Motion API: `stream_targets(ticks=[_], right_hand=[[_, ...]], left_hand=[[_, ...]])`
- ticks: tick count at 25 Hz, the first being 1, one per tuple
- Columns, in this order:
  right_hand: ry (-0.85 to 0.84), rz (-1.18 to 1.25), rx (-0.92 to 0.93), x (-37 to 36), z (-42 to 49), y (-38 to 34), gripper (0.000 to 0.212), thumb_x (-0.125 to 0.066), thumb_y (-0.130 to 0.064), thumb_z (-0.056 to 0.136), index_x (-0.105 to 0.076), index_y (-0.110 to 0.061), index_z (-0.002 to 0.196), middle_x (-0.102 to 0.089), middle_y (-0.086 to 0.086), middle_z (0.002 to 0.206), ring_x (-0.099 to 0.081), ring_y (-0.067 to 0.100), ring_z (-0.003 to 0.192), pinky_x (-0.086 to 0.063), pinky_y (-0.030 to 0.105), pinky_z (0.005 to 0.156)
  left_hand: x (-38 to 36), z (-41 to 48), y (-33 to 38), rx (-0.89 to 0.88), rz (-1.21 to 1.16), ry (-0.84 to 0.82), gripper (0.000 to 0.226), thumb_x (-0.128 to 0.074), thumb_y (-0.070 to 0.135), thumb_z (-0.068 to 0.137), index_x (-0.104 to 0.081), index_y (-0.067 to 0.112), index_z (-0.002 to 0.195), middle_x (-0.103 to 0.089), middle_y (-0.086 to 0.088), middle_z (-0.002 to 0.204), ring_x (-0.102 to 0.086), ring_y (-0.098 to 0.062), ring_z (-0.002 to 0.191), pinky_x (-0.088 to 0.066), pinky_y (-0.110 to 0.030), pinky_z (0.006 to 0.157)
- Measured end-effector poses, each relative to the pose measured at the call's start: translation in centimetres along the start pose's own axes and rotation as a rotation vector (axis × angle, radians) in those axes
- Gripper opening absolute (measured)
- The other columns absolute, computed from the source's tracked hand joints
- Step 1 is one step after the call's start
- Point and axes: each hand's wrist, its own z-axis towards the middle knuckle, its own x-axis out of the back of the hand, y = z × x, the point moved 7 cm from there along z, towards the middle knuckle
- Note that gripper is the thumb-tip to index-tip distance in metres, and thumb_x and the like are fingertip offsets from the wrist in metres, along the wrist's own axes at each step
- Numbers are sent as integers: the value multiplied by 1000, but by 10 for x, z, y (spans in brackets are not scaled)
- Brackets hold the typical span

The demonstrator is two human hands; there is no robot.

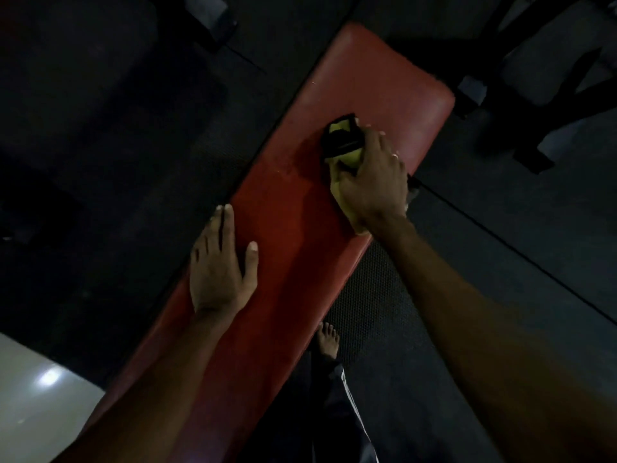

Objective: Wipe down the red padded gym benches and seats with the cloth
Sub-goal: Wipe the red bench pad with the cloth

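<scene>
A long red padded bench (374,81) runs diagonally from the lower left to the upper right of the view. My right hand (374,175) grips a bunched yellow and black cloth (340,142) and presses it onto the pad near the far end. My left hand (220,262) lies flat on the pad's left edge, fingers straight and thumb spread, holding nothing. A darker damp-looking patch shows on the pad between the two hands.
Dark rubber floor mats (500,262) surround the bench. My bare foot (329,340) stands on the mat right of the bench. Black equipment frames (521,135) stand at the upper right. A pale tiled floor (36,396) shows at the lower left.
</scene>
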Motion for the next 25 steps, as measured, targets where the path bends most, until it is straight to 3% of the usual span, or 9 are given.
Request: stream_targets(ticks=[2, 7, 10, 12, 13, 17, 22, 23, 25], right_hand=[[58, 46, -117, -13, -11, -19, 71, -62, -38, 82, -41, -12, 145, -51, 10, 142, -46, 32, 135, -32, 52, 115], [-169, -45, 243, -40, 0, -90, 69, -64, -38, 83, -41, -19, 145, -51, 8, 144, -49, 30, 132, -44, 49, 107], [23, 39, -99, -26, 37, -58, 61, -62, -41, 83, -47, -16, 136, -56, 8, 132, -58, 31, 115, -53, 51, 91], [179, 75, -229, -24, 22, -60, 67, -67, -38, 80, -44, -20, 140, -55, 7, 135, -55, 29, 121, -50, 51, 97], [144, 42, -145, -31, 17, -82, 70, -68, -35, 78, -42, -23, 142, -53, 5, 137, -54, 28, 124, -49, 47, 98], [-328, -210, 454, -79, -9, -157, 73, -68, -32, 80, -42, -18, 146, -50, 6, 145, -43, 27, 138, -42, 47, 109], [21, -31, -54, -29, 39, -76, 61, -60, -39, 81, -47, -22, 139, -61, 2, 126, -61, 27, 111, -53, 46, 89], [68, -14, -76, -29, 39, -77, 61, -61, -38, 81, -47, -21, 138, -60, 2, 127, -61, 26, 112, -52, 44, 90], [8, -85, 132, -42, 31, -101, 67, -64, -38, 77, -47, -18, 139, -58, 5, 132, -57, 27, 119, -50, 45, 95]], left_hand=[[0, 1, 1, 2, 0, -25, 72, -28, 53, 101, -12, 16, 160, -24, -11, 163, -31, -29, 146, -29, -47, 115], [1, 0, -5, 39, -47, -46, 75, -34, 54, 98, -13, 16, 160, -31, -11, 160, -36, -27, 143, -34, -46, 113], [-2, 3, -5, 44, -87, -73, 75, -34, 57, 97, -13, 20, 160, -31, -9, 160, -37, -27, 142, -32, -44, 114], [-4, 3, -6, 54, -114, -89, 76, -34, 58, 96, -13, 21, 159, -31, -8, 160, -37, -27, 142, -29, -43, 115], [-4, 3, -6, 53, -124, -97, 76, -35, 58, 96, -14, 21, 159, -32, -8, 160, -38, -27, 142, -29, -43, 115], [-5, 2, -7, 42, -127, -87, 76, -37, 58, 95, -20, 18, 159, -36, -11, 157, -43, -29, 138, -34, -44, 112], [-2, 3, -6, 30, -106, -54, 76, -44, 55, 96, -19, 18, 159, -37, -9, 157, -44, -28, 137, -36, -44, 110], [-1, 3, -5, 30, -106, -49, 76, -44, 54, 96, -20, 18, 159, -37, -10, 157, -44, -28, 137, -37, -45, 110], [0, 3, -3, 23, -109, -39, 75, -45, 53, 97, -21, 17, 158, -38, -10, 156, -45, -27, 136, -37, -45, 109]])
